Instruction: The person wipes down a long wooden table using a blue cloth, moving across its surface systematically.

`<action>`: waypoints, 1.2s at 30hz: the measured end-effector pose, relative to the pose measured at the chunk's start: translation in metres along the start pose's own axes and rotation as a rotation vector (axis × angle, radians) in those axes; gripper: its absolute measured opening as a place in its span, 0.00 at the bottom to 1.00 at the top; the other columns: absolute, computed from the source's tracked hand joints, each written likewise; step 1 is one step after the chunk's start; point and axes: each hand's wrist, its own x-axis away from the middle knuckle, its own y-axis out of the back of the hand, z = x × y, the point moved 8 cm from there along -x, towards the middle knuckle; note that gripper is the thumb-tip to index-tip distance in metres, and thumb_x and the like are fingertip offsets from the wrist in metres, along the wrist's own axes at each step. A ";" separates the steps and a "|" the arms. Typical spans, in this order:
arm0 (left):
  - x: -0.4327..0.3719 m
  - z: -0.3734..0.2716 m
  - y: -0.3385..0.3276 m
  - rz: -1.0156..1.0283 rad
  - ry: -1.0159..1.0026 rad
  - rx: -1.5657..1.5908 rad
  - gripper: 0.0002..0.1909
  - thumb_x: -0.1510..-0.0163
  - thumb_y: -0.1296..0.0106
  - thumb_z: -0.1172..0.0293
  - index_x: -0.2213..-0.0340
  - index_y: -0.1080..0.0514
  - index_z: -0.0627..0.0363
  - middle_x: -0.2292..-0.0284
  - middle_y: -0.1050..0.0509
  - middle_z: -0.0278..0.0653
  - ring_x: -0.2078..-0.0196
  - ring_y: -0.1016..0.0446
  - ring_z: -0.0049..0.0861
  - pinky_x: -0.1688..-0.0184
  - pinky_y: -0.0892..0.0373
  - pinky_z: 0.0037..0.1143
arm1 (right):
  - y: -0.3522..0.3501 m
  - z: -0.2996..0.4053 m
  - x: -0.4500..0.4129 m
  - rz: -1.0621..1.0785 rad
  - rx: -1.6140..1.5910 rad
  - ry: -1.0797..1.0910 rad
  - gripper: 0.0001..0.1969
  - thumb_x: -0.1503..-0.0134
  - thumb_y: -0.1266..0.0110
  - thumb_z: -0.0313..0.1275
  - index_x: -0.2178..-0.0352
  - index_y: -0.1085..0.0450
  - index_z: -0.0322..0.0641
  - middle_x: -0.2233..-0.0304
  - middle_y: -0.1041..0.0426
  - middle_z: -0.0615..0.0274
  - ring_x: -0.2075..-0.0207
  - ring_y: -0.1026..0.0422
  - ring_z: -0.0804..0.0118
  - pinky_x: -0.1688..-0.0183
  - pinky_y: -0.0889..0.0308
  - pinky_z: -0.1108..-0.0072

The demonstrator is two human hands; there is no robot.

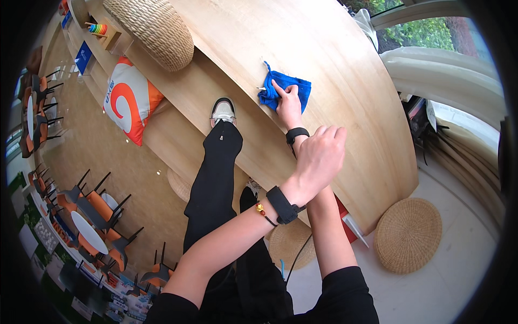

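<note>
My right hand (289, 104) presses on a blue cloth (304, 87), with several of its fingers hidden in the folds. The cloth lies bunched near the edge of the broad top level of a light wooden tiered platform (356, 133). Across my right forearm comes my left arm, its wrist in a black band. My left hand (321, 154) is curled into a fist above that forearm; its palm is turned away, and no object shows in it.
My shoe (223, 111) rests on a lower step. A woven seat (158, 34) and an orange-and-white cushion (129, 101) sit to the left. A round woven cushion (408, 235) lies on the floor by the platform's right end. Curtains (441, 69) hang beside the window.
</note>
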 end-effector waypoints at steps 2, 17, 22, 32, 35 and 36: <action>0.000 0.002 0.001 0.001 0.011 -0.014 0.02 0.56 0.57 0.78 0.76 0.38 0.60 0.77 0.33 0.40 0.71 0.33 0.34 0.71 0.35 0.28 | 0.000 0.002 -0.005 0.014 -0.041 -0.028 0.30 0.60 0.55 0.14 0.56 0.34 0.60 0.71 0.43 0.56 0.71 0.36 0.59 0.67 0.36 0.75; -0.049 0.012 0.018 0.016 0.058 -0.035 0.03 0.57 0.55 0.77 0.76 0.37 0.60 0.76 0.33 0.39 0.70 0.32 0.33 0.72 0.34 0.27 | 0.050 -0.079 -0.125 -0.130 0.017 -0.272 0.26 0.55 0.51 0.20 0.55 0.35 0.65 0.66 0.41 0.57 0.66 0.34 0.59 0.59 0.36 0.75; -0.081 0.014 0.021 0.005 0.057 -0.006 0.04 0.58 0.54 0.79 0.76 0.37 0.61 0.77 0.34 0.39 0.71 0.33 0.32 0.73 0.34 0.27 | 0.066 -0.105 -0.170 -0.149 0.086 -0.317 0.28 0.54 0.51 0.21 0.52 0.38 0.65 0.64 0.42 0.53 0.64 0.33 0.56 0.57 0.37 0.74; -0.133 0.027 0.033 0.080 0.076 -0.022 0.05 0.60 0.54 0.79 0.77 0.38 0.61 0.78 0.35 0.38 0.72 0.34 0.30 0.75 0.34 0.25 | 0.103 -0.182 -0.268 -0.162 0.300 -0.358 0.28 0.52 0.53 0.28 0.47 0.46 0.55 0.60 0.41 0.44 0.60 0.34 0.50 0.54 0.39 0.72; -0.143 0.036 0.042 0.066 0.091 -0.034 0.05 0.60 0.54 0.79 0.77 0.37 0.61 0.78 0.35 0.38 0.72 0.34 0.29 0.76 0.34 0.24 | 0.110 -0.206 -0.288 -0.136 0.314 -0.378 0.29 0.52 0.53 0.29 0.47 0.46 0.58 0.58 0.41 0.41 0.59 0.35 0.49 0.53 0.41 0.72; -0.144 0.038 0.045 0.062 0.094 -0.039 0.05 0.60 0.54 0.79 0.77 0.37 0.61 0.78 0.35 0.38 0.72 0.34 0.29 0.76 0.34 0.24 | 0.110 -0.208 -0.293 -0.103 0.333 -0.379 0.29 0.52 0.53 0.30 0.46 0.47 0.59 0.57 0.41 0.39 0.58 0.36 0.48 0.52 0.42 0.71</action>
